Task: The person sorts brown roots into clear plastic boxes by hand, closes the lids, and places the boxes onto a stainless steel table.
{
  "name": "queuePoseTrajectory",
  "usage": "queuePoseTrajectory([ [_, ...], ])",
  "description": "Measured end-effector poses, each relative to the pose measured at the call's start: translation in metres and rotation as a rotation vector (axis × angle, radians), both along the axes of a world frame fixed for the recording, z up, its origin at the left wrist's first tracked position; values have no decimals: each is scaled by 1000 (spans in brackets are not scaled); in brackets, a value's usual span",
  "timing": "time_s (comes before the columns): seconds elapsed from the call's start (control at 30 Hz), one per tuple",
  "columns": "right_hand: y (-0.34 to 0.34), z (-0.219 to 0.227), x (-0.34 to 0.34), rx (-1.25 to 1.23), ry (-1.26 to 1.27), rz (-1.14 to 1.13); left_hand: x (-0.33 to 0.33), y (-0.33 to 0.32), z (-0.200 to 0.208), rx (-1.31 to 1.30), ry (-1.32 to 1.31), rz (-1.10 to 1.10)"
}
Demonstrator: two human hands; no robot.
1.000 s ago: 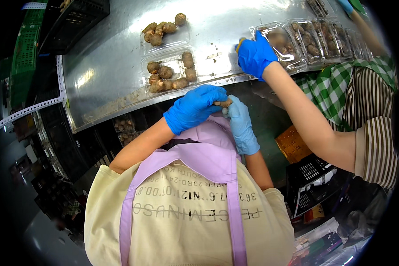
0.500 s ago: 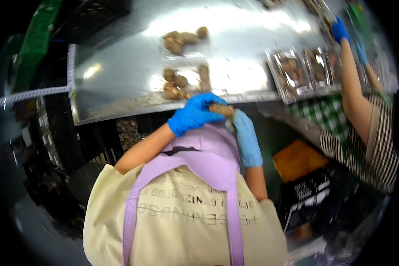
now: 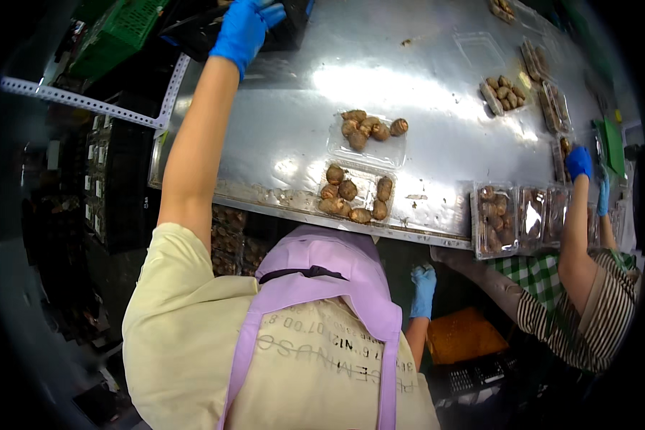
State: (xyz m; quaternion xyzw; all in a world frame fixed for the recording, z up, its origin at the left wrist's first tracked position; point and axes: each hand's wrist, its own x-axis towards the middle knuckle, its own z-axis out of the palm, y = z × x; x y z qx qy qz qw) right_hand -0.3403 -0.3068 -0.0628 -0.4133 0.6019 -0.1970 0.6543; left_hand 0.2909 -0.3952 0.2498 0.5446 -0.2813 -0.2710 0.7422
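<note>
Reaching over a black crate point(image 3: 292, 32), the left hand point(image 3: 244, 32) spreads its fingers loosely, seemingly empty; the right hand point(image 3: 422, 288) curls its fingers beside the lilac apron point(image 3: 330, 248), its grip unclear. Taro corms point(image 3: 347, 190) lie in a clear tray point(image 3: 366, 189) on the bench point(image 3: 444, 147).

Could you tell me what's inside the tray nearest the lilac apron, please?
The clear tray holds brown tubers, mostly along its left, near and right sides, bare in between. Its floor under the tubers is hidden.
</note>
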Motion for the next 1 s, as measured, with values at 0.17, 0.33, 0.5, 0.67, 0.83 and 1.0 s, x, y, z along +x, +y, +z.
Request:
queuePoseTrajectory([
  [0.17,60,-88,-81,51,548,234,-129,30,-90,577,-453,-441],
  [0.33,82,-68,-79,492,241,-139,-216,57,-140,515,-1146,-825],
  [0.5,82,-85,-71,428,138,-185,-248,56,-162,351,-1536,-827],
  [0.67,52,-75,-43,364,141,-175,-252,50,-162,501,-1488,-898],
  [0.83,30,-64,-31,194,115,12,-257,73,-140,579,-767,-710],
  [1.0,-11,48,33,88,-121,53,-286,87,-118,547,62,-676],
])
